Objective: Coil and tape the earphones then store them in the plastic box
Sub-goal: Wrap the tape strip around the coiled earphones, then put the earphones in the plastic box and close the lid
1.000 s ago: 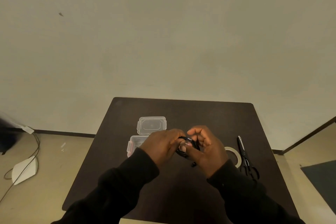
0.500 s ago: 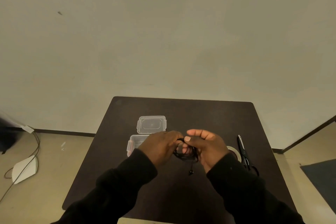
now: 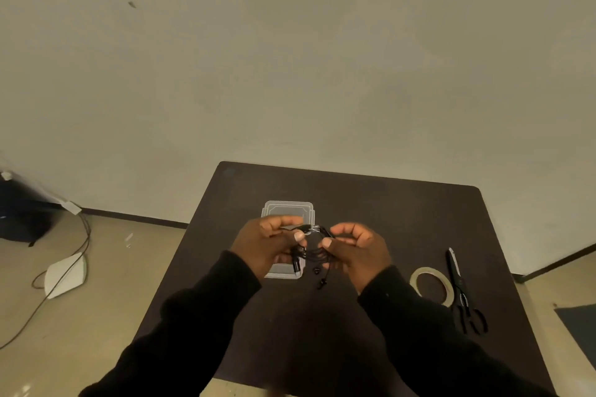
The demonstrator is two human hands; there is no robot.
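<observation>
Here, everything sits relative to the dark brown square table (image 3: 371,213), with pale floor to its left, where a flat white object (image 3: 66,275) lies with thin dark cables (image 3: 82,237) trailing across it toward a dark shape at the frame's edge. On the table's left-centre part lies the clear plastic lid (image 3: 288,210), farther from the person, and just nearer than it the clear plastic box (image 3: 283,269), largely hidden behind the left hand (image 3: 264,246). That hand, in a black sleeve, is raised above the table over the box, its fingers curled and its thumb pressed onto the left side of the coiled black earphones (image 3: 311,246). The coil hangs in the air between both hands, above the table's middle, with a small strip of clear tape glinting at its top and two earbuds dangling beneath on short lengths of cord. The right hand (image 3: 356,250) pinches the coil's right side between thumb and bent fingers. Farther right on the table lies a flat roll of pale tape (image 3: 430,288), and just beside it, toward the right edge, black-handled scissors (image 3: 459,292) lie closed, blades pointing away from the person.
</observation>
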